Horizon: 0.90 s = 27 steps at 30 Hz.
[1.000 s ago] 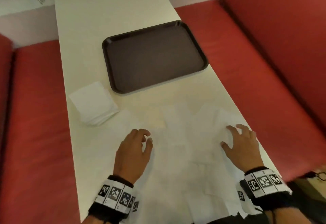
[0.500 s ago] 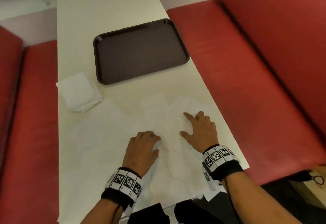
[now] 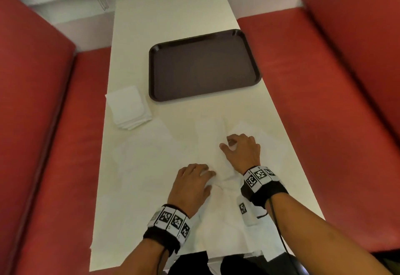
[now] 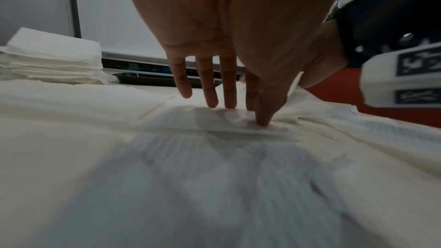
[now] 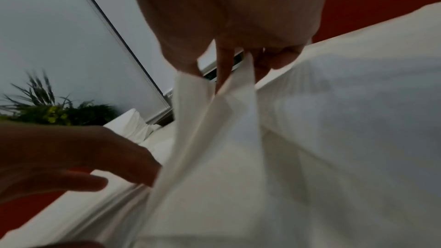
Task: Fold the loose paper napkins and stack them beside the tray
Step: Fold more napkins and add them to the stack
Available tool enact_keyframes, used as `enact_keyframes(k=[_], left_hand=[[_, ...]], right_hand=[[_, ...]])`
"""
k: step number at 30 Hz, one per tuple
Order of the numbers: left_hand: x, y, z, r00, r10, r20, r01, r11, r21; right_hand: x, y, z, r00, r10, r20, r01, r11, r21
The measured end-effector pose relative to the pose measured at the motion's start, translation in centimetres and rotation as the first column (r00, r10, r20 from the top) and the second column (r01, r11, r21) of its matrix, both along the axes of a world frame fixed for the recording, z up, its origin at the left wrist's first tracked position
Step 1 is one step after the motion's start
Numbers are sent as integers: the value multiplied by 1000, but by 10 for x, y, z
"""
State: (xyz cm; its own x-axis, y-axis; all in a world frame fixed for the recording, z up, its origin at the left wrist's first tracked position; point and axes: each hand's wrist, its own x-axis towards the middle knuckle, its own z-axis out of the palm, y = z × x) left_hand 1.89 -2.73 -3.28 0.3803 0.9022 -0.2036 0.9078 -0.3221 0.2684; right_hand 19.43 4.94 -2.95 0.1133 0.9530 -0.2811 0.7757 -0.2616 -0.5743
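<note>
And there we were over the counter [image 3: 134, 36], loose napkins [image 3: 151, 155] spread flat across its near half, overlapping, some spilling past the near edge. Our right hand [image 3: 243, 151] had its fingers [image 5: 224, 67] curled, pinching an edge of one napkin [image 5: 214, 120] and lifting it off the pile, surely to bring it over for a fold. Our left hand [image 3: 190, 185] lay flat on the paper just beside it, fingers [image 4: 207, 86] straight, thumb tip pressed down hard; we judged that it pinned the sheet so the lift would not drag the whole layer along. Up ahead sat the dark tray [image 3: 155, 75], bare inside, and the folded stack [image 3: 127, 107] rested just beside its left near corner, neat and square, right where finished ones belonged. Red benches [image 3: 324, 112] flanked us on both sides. Plenty of loose sheets left, we reckoned.
</note>
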Motion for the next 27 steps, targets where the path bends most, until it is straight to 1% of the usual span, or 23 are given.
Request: enact_keyframes(k=[4, 5, 6, 7, 8, 9, 10, 11, 12, 13, 14, 15, 16, 17, 19, 21, 24, 26, 27], left_hand=[[-6, 2, 0, 999, -14, 33, 13, 999, 32], [-9, 4, 2, 999, -12, 40, 10, 999, 36], [-11, 6, 5, 999, -5, 45, 2, 999, 51], [-15, 8, 9, 997, 23, 70, -29, 996, 81], [-18, 11, 16, 988, 82, 129, -96, 990, 105], [-21, 16, 26, 956, 175, 235, -200, 976, 85], [-23, 23, 38, 888, 294, 354, -314, 949, 0], [-25, 31, 50, 785, 410, 465, -396, 909, -132], [-26, 40, 63, 657, 508, 557, -423, 860, -285], [-27, 50, 75, 524, 574, 629, -391, 818, -422], [-28, 58, 87, 409, 610, 679, -326, 793, -515], [-29, 65, 98, 321, 628, 709, -249, 778, -577], [-31, 70, 108, 261, 632, 729, -175, 774, -609], [-34, 73, 116, 221, 623, 750, -114, 780, -615], [-40, 77, 129, 171, 592, 788, -47, 804, -593], [-49, 80, 137, 153, 542, 826, -39, 839, -543], [-68, 85, 136, 176, 444, 879, -68, 896, -439], [-84, 87, 134, 186, 385, 904, -77, 923, -377], [-93, 88, 132, 209, 349, 914, -75, 937, -341]], right_hand=[[0, 1, 4, 994, 21, 107, -43, 978, 204], [1, 0, 10, 996, 22, 89, -43, 968, 246], [3, 0, 17, 1000, 16, 12, -19, 963, 269], [5, -1, 27, 993, 0, -119, 32, 964, 262], [8, -2, 37, 963, -20, -269, 82, 972, 221], [10, -3, 49, 910, -36, -414, 115, 979, 167], [11, -5, 63, 844, -51, -534, 138, 983, 125], [11, -7, 77, 781, -63, -622, 157, 983, 98], [11, -8, 90, 721, -74, -689, 179, 981, 82], [10, -10, 101, 668, -84, -739, 203, 976, 73], [8, -11, 110, 625, -87, -776, 226, 971, 72], [6, -12, 116, 597, -86, -798, 245, 966, 79], [2, -12, 121, 585, -83, -807, 262, 961, 92], [-2, -12, 125, 586, -78, -807, 276, 955, 108], [-12, -12, 131, 600, -57, -798, 292, 944, 153], [-22, -12, 133, 620, -38, -784, 293, 938, 186], [-37, -12, 135, 614, -28, -789, 282, 941, 186], [-48, -11, 133, 579, -18, -815, 270, 947, 171], [-55, -11, 132, 555, -10, -832, 260, 952, 162]])
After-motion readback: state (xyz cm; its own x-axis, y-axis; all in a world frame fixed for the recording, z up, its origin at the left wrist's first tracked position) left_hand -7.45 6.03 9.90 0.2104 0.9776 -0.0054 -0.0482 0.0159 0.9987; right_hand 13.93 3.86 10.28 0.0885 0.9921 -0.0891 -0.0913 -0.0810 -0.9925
